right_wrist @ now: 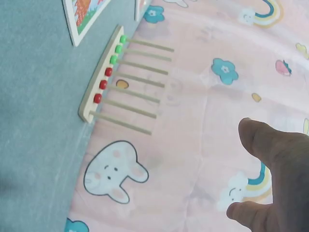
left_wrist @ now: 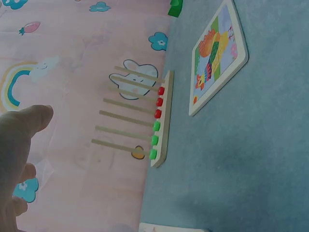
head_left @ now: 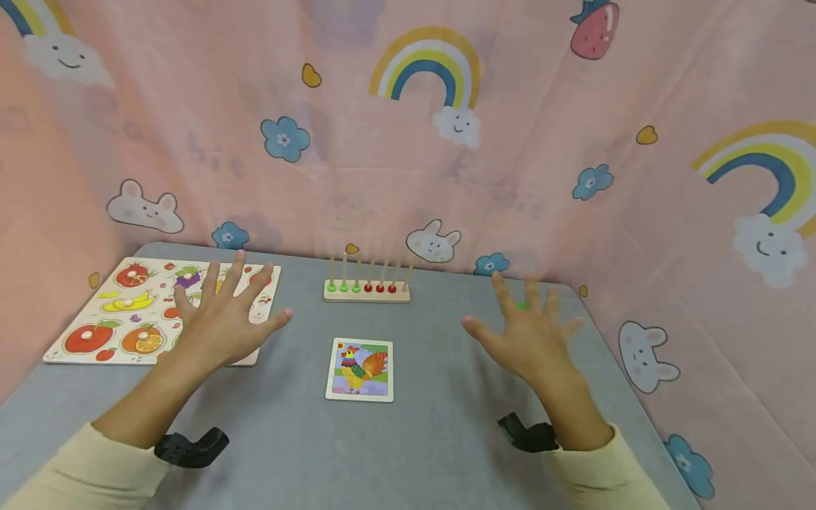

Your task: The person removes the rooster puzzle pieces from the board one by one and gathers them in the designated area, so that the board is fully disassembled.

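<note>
My left hand [head_left: 223, 319], fingers spread, hovers over the right part of a white fruit puzzle board [head_left: 70, 354] and holds nothing. The right hand [head_left: 532, 336] is also spread and empty, above the table's right side. Behind its fingers a small green piece [head_left: 522, 306] is mostly hidden; the left wrist view catches the green piece [left_wrist: 175, 7] at its top edge. Between the hands lies a square rooster picture puzzle [head_left: 360, 370] in a white frame. Farther back stands a wooden peg rack [head_left: 367, 296], with green beads [right_wrist: 119, 49] and red beads [right_wrist: 103, 84] on its pegs and one bare end peg.
A grey table [head_left: 382, 453] carries everything. Pink patterned curtain [head_left: 357, 191] closes off its back and sides. Black wrist straps [head_left: 191, 449] sit by both light-coloured sleeves [head_left: 95, 471].
</note>
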The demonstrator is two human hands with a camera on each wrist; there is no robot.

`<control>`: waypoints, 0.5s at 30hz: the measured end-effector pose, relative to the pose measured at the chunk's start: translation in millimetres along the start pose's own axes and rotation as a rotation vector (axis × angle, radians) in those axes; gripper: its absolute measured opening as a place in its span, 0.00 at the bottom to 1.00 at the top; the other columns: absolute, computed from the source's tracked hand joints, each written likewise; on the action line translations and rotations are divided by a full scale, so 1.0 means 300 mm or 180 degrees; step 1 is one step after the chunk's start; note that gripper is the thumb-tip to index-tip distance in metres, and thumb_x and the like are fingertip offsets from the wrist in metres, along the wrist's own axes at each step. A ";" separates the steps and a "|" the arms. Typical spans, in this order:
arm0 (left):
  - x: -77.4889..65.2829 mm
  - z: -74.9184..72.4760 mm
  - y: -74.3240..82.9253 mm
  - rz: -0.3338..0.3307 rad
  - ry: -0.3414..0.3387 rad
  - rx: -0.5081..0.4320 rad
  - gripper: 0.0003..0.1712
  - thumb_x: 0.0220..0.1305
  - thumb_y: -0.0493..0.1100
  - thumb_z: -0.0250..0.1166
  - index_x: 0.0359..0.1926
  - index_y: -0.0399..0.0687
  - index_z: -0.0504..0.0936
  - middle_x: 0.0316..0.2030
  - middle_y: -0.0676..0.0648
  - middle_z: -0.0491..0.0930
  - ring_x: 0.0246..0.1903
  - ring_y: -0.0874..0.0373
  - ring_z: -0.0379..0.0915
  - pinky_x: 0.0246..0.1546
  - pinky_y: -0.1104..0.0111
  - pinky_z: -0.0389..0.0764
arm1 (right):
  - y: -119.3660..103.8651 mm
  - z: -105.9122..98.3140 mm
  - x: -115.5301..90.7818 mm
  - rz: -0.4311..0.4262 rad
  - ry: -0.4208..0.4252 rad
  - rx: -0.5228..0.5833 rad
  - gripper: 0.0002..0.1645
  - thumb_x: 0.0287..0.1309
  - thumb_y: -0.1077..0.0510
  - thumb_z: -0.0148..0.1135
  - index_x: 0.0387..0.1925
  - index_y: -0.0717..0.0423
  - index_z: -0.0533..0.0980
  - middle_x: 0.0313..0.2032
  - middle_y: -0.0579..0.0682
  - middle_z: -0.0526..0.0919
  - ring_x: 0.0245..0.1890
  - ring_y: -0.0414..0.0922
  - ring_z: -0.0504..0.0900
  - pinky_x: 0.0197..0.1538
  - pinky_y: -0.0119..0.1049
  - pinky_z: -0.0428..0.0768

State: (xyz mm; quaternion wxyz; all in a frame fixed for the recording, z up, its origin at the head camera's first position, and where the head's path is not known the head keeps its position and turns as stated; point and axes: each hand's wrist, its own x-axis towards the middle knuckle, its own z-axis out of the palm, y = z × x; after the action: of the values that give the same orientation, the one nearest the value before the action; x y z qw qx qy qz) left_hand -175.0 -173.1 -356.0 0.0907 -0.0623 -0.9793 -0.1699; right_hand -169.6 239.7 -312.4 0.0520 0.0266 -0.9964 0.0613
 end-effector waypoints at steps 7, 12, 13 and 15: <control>-0.007 0.044 0.026 0.0088 0.0003 -0.0151 0.50 0.59 0.76 0.49 0.75 0.55 0.55 0.75 0.38 0.38 0.70 0.32 0.27 0.52 0.28 0.22 | -0.039 0.035 0.000 -0.0042 0.0059 -0.0002 0.60 0.48 0.14 0.36 0.76 0.38 0.43 0.73 0.68 0.39 0.67 0.76 0.37 0.47 0.83 0.34; -0.012 0.074 0.034 0.0194 0.0118 -0.0211 0.49 0.60 0.75 0.51 0.75 0.55 0.56 0.74 0.38 0.41 0.71 0.35 0.26 0.52 0.27 0.26 | -0.067 0.053 0.003 -0.0109 0.0128 0.0053 0.60 0.49 0.14 0.37 0.76 0.38 0.44 0.73 0.65 0.38 0.67 0.76 0.38 0.48 0.83 0.35; -0.012 0.080 0.035 0.0212 0.0144 -0.0216 0.49 0.60 0.75 0.51 0.75 0.55 0.56 0.74 0.38 0.42 0.71 0.35 0.27 0.52 0.27 0.27 | -0.072 0.056 0.003 -0.0118 0.0131 0.0068 0.60 0.49 0.14 0.38 0.76 0.38 0.44 0.73 0.65 0.38 0.67 0.76 0.38 0.48 0.83 0.34; -0.014 0.093 0.039 0.0245 0.0181 -0.0226 0.49 0.60 0.75 0.52 0.74 0.55 0.57 0.74 0.38 0.43 0.71 0.35 0.28 0.52 0.27 0.29 | -0.084 0.062 0.003 -0.0123 0.0117 0.0087 0.60 0.49 0.15 0.39 0.76 0.39 0.44 0.74 0.64 0.37 0.67 0.75 0.37 0.48 0.82 0.34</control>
State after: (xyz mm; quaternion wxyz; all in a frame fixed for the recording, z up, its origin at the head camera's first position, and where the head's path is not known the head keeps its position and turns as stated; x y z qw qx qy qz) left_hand -173.6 -153.1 -378.8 0.1227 -0.0983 -0.9665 -0.2027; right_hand -170.9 212.3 -327.6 0.0711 0.0454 -0.9937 0.0743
